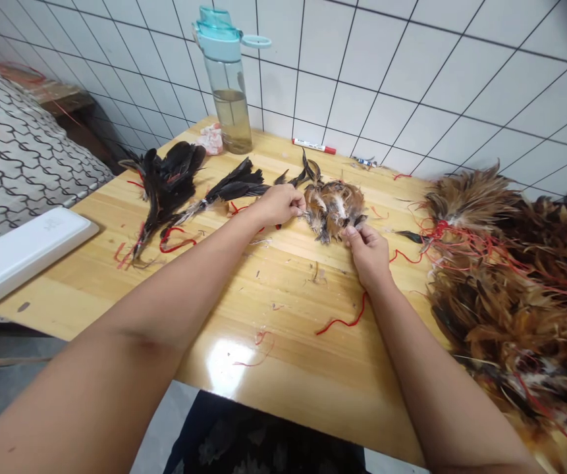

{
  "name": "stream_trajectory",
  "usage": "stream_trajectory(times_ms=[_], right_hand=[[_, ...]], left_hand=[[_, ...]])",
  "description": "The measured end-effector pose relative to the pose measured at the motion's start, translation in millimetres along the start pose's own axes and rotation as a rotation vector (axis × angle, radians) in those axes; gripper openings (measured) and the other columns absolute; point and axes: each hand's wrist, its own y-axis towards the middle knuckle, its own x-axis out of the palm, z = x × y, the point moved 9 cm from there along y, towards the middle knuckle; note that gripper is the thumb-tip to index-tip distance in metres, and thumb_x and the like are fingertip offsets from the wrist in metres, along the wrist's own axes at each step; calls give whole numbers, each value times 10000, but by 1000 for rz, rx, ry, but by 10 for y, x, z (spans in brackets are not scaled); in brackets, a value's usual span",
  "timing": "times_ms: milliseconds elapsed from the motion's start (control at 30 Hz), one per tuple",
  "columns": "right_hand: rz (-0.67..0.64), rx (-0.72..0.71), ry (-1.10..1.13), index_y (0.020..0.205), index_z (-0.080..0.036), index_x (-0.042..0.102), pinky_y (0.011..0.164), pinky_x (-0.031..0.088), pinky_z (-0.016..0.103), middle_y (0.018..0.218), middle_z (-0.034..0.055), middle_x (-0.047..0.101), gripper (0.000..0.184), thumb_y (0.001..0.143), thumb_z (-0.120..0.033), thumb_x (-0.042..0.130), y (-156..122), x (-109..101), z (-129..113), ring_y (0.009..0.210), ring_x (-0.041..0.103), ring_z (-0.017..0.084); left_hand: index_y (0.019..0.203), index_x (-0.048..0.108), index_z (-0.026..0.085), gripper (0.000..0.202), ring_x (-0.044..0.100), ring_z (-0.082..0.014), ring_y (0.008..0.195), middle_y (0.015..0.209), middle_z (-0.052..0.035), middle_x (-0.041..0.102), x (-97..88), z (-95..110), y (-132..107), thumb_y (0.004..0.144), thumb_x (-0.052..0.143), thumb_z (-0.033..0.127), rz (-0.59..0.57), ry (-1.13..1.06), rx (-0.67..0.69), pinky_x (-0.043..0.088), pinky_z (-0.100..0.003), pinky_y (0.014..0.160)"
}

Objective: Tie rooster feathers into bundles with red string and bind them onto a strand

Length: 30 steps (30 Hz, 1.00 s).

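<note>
Glossy wooden table (243, 368), clear plastic bottle (231, 99)

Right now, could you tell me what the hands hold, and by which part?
Both pinch the small brown feather bundle: left hand at its left edge, right hand at its lower right edge.

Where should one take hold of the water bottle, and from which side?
Probably take the bottle round its clear body, from the front: it stands upright near the wall, which blocks the back. The lid loop juts right, another hold.
</note>
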Motion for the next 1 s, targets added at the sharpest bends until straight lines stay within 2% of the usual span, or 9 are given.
stream_trajectory(times_ms=[100,200,367,467,633,767,1000], right_hand=[[5,4,8,744,-190,669,573,381,274,593,-9,554,306,759,-492,623,-1,-1,0,588,469,141],[-1,10,7,732,-190,662,569,382,273,576,-15,537,302,756,-489,629,-1,1,-10,573,457,137],[-12,-3,-4,736,-194,646,570,387,274,582,-15,535,335,765,-526,617,1,9,-30,574,462,137],[-20,-26,-14,717,-205,626,561,377,274,582,-14,524,351,770,-551,603,7,23,-36,571,451,138],[-9,-23,-7,725,-203,643,562,374,278,585,-8,534,333,766,-532,607,17,18,-18,575,450,143],[-10,-26,-12,715,-195,643,613,390,284,619,-4,558,287,766,-476,612,15,13,-25,607,468,144],[-43,-72,-36,651,-194,590,613,344,274,614,-18,481,256,759,-423,623,2,46,-63,621,409,132]], left_hand=[[706,703,164,32,512,-113,709,749,-1,612,-71,66,-12,678,691,153,70,-104,23,391,-236,727],[793,693,146,95,543,-123,775,833,-19,648,-133,123,-45,746,664,223,106,-272,10,408,-246,762],[829,681,129,154,567,-120,766,810,-25,669,-120,238,-71,784,657,275,96,-460,22,427,-242,752],[852,693,125,146,577,-110,718,789,-26,676,-63,308,-66,793,660,254,52,-512,20,436,-240,726],[845,676,129,84,563,-97,649,710,-5,645,73,485,-88,770,639,137,-74,-427,32,431,-234,675],[784,666,147,79,555,-97,663,722,8,653,137,691,-126,746,626,91,-125,-256,161,411,-232,693],[714,683,174,111,564,-141,753,758,-12,659,258,907,-174,736,638,75,-152,-33,329,378,-258,757]])
